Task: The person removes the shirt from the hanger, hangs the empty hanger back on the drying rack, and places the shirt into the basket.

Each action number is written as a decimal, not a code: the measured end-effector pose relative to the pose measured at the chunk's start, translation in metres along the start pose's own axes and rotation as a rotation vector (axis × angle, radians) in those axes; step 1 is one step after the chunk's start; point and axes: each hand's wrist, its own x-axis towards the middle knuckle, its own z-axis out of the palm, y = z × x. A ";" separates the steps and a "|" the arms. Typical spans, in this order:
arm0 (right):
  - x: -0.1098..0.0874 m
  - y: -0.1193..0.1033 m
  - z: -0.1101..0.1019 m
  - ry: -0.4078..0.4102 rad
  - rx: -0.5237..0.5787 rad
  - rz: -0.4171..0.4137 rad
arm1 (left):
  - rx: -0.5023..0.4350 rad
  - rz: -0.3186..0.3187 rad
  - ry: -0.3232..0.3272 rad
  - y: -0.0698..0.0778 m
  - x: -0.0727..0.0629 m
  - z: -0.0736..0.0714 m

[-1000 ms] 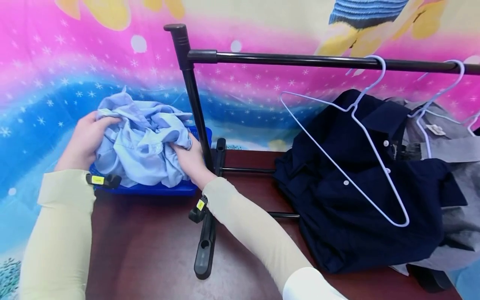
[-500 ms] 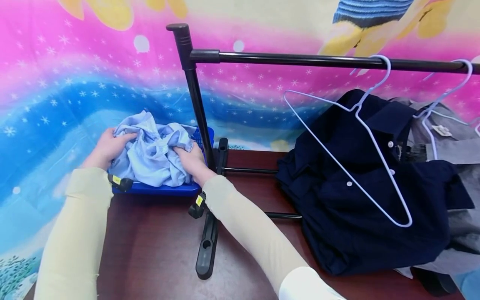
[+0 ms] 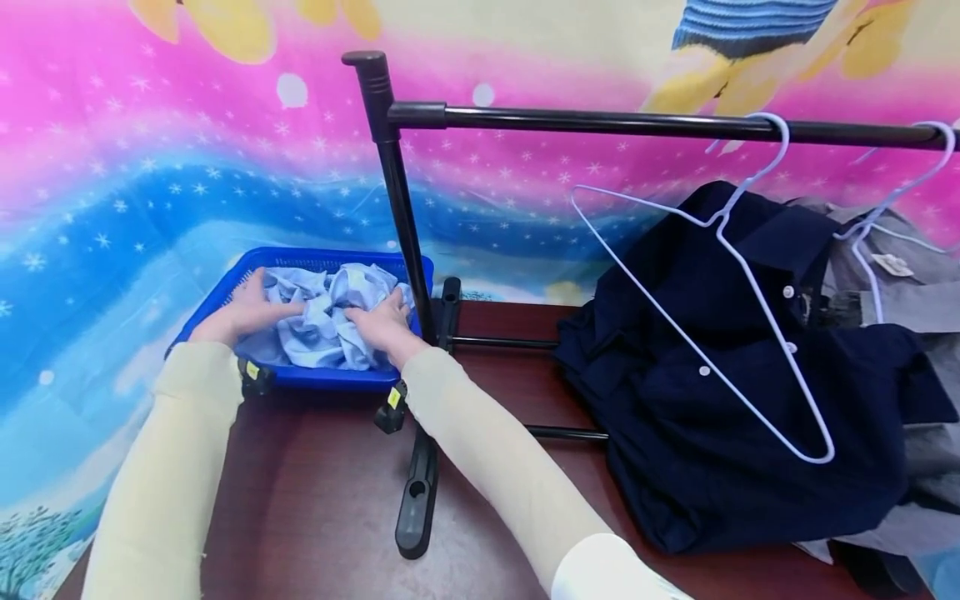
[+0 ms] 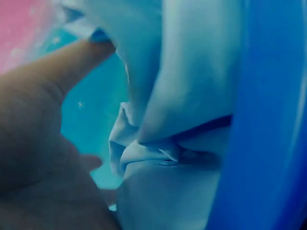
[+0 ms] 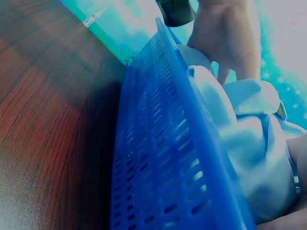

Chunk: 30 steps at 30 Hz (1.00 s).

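Note:
A crumpled light-blue shirt (image 3: 322,329) lies bunched inside a blue plastic basket (image 3: 330,379). My left hand (image 3: 251,310) is at its left side, thumb stretched out over the cloth and fingers apart. In the left wrist view, that thumb (image 4: 81,60) reaches along the folds, and a gap shows between thumb and fingers. At the right side of the shirt, my right hand (image 3: 384,323) rests on the folds with thumb and fingers spread. The right wrist view shows the basket's slotted wall, with cloth (image 5: 259,143) just above the rim.
A black clothes rack (image 3: 405,217) stands right beside the basket, its foot (image 3: 416,508) on the brown table (image 3: 315,483). White hangers (image 3: 723,215) hang from its bar. Navy (image 3: 735,433) and grey (image 3: 930,475) garments lie behind the hangers. A patterned backdrop rises behind.
Both hands have lowered the shirt into the basket. The left hand has moved right and its grip has loosened, and the right hand has spread its fingers. More of the basket's rim shows.

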 end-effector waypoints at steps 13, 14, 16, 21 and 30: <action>-0.027 -0.009 -0.011 0.022 0.066 -0.075 | 0.253 0.034 -0.118 0.004 -0.005 0.027; -0.031 -0.012 -0.012 0.020 0.063 -0.097 | 0.256 0.025 -0.117 0.005 -0.006 0.026; -0.039 -0.017 -0.017 0.009 0.056 -0.148 | 0.245 0.008 -0.116 0.009 -0.009 0.024; -0.053 -0.025 -0.029 -0.056 0.077 -0.234 | 0.229 0.022 -0.074 0.020 -0.015 0.016; -0.077 -0.027 -0.046 -0.207 0.120 -0.298 | 0.050 0.050 0.135 0.032 -0.030 0.005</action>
